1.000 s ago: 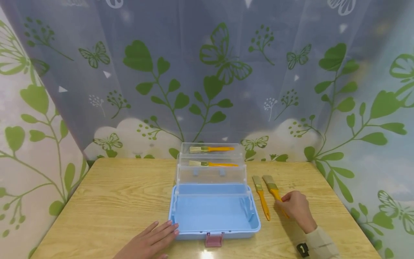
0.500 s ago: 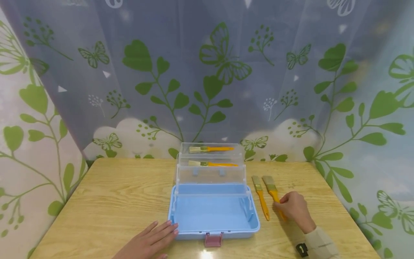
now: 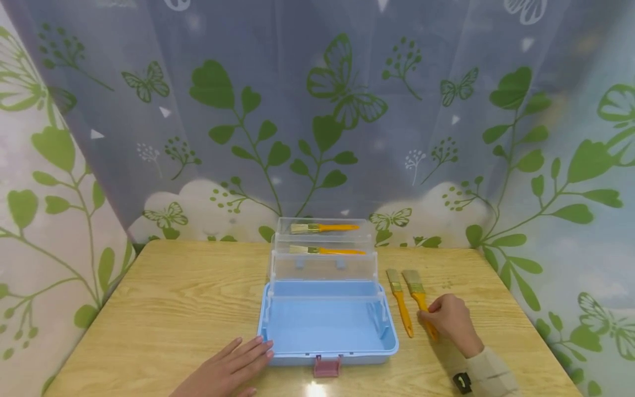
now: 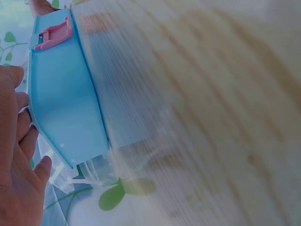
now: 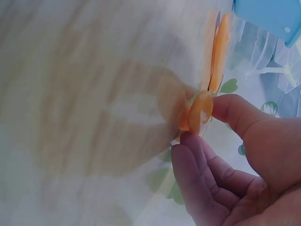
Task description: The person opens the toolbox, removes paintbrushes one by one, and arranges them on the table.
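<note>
A light blue toolbox (image 3: 327,325) stands at the table's front middle, its clear tiered trays (image 3: 324,268) folded up behind. My left hand (image 3: 230,364) rests with straight fingers on its front left corner; the left wrist view shows those fingers (image 4: 28,136) along the box wall. To the right of the box, my right hand (image 3: 453,322) pinches the orange handle of a wide paintbrush (image 3: 418,292), which lies on the table with bristles pointing away. In the right wrist view the handle end (image 5: 201,112) sits between thumb and fingers. A narrower paintbrush (image 3: 402,303) lies just left of it.
Two more paintbrushes lie sideways in the clear tiers, an upper paintbrush (image 3: 327,227) and a lower paintbrush (image 3: 329,251). A pink latch (image 3: 327,366) hangs at the box front. The wooden table (image 3: 198,292) meets a leaf-patterned curtain (image 3: 297,138) behind.
The handle end of the wide paintbrush has swung slightly to the left in my right hand, so it lies a little steeper. My left hand and the toolbox have stayed put.
</note>
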Available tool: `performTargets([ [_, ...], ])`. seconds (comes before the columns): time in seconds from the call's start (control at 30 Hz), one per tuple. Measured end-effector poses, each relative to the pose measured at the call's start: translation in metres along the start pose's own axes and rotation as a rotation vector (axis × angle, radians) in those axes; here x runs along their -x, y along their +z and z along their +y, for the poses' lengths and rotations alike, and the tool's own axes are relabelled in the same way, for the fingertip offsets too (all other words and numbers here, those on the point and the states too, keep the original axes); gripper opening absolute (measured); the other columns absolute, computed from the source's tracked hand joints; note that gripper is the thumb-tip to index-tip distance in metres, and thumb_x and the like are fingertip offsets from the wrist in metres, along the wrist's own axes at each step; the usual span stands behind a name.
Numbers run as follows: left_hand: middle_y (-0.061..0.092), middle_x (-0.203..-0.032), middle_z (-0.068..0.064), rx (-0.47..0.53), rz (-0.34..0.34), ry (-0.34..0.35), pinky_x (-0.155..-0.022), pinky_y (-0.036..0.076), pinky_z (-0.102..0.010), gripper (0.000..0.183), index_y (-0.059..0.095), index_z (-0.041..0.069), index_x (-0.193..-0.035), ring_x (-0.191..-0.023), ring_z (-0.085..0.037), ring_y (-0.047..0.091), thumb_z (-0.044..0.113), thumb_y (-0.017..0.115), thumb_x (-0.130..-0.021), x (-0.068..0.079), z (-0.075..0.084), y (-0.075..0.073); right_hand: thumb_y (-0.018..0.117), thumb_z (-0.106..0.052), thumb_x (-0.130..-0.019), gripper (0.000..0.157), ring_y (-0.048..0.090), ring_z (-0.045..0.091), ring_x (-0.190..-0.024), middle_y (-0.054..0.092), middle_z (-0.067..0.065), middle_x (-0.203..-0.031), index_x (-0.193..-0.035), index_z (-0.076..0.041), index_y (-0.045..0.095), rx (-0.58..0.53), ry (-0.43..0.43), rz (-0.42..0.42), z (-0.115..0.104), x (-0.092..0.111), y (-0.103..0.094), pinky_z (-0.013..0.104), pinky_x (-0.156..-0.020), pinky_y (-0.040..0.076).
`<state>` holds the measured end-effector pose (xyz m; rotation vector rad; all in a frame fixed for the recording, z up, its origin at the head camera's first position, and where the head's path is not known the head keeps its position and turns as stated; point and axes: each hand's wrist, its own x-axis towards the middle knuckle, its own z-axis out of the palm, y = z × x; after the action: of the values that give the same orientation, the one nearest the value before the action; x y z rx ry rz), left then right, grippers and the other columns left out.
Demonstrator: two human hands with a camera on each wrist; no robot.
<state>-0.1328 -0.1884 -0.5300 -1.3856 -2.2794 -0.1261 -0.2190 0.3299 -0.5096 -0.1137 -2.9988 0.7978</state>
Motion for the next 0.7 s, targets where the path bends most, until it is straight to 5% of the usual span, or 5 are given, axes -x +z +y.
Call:
performTargets([
  [0.17, 0.015, -0.17, 0.002, 0.008, -0.012, -0.004, -0.126, -0.004, -0.024, 0.078, 0.041, 0.009, -0.156, -0.158, -0.01, 0.003, 0.04, 0.072, -0.092, -0.0006, 0.0, -0.0004, 0.084, -0.022, -0.081, 0.027, 0.057, 0.016, -0.058, 0.068, 0.005, -0.068, -0.071, -0.002, 0.07, -0.001, 0.004, -0.005, -0.0003, 0.0004, -0.0007, 0.034, -0.055, 0.049],
  [0.7, 0.05, -0.155, -0.008, 0.03, 0.03, -0.018, -0.127, 0.0, -0.026, 0.071, 0.044, 0.007, -0.154, -0.158, -0.013, 0.012, 0.04, 0.068, -0.096, -0.0013, 0.0016, 0.0002, 0.085, -0.021, -0.081, 0.027, 0.058, 0.017, -0.061, 0.068, 0.008, -0.072, -0.075, 0.001, 0.07, -0.011, -0.006, -0.017, -0.0011, 0.0012, -0.0032, 0.033, -0.056, 0.05],
])
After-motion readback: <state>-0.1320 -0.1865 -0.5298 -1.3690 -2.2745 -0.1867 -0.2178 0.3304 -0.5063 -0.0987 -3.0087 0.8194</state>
